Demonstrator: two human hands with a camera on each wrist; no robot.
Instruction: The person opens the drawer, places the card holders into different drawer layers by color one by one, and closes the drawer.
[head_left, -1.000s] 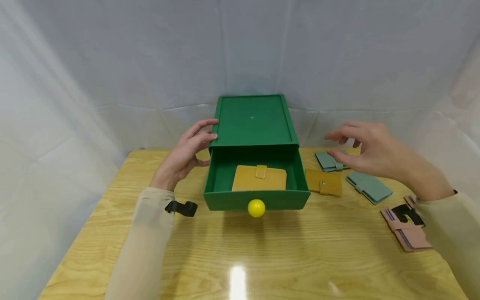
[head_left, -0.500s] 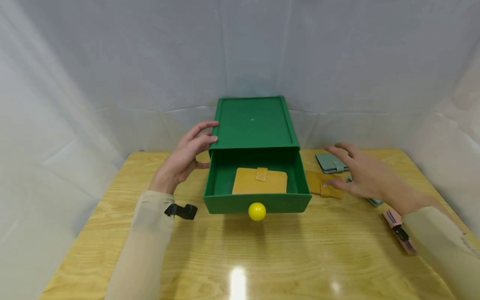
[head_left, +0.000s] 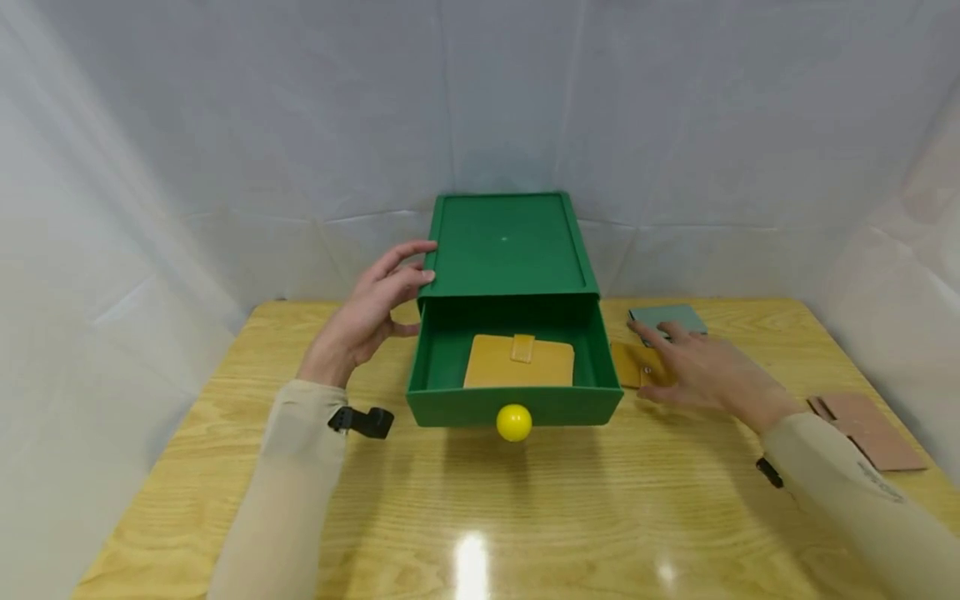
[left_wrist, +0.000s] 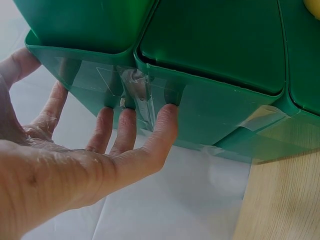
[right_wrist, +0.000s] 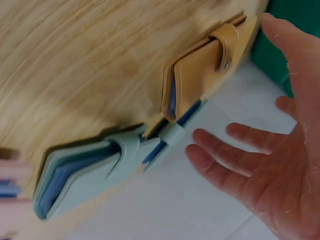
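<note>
A green drawer box (head_left: 506,242) stands at the middle of the wooden table (head_left: 525,517). Its drawer (head_left: 450,402), with a yellow knob (head_left: 513,422), is pulled out and holds a mustard wallet (head_left: 517,362). My left hand (head_left: 390,287) rests with straight fingers against the box's left side; in the left wrist view its fingertips (left_wrist: 167,112) touch the green wall (left_wrist: 210,100). My right hand (head_left: 678,367) is spread flat over a second mustard wallet (head_left: 627,364) on the table right of the drawer. In the right wrist view the right hand (right_wrist: 260,150) shows an open palm beside this wallet (right_wrist: 200,80), gripping nothing.
A teal wallet (head_left: 667,318) lies behind my right hand, and shows also in the right wrist view as the teal wallet (right_wrist: 90,175). A pink wallet (head_left: 870,421) lies near the table's right edge. White sheeting walls in the table.
My right hand has come down and to the left, from above the teal wallets to the mustard wallet on the table. The left hand and the drawer have not moved.
</note>
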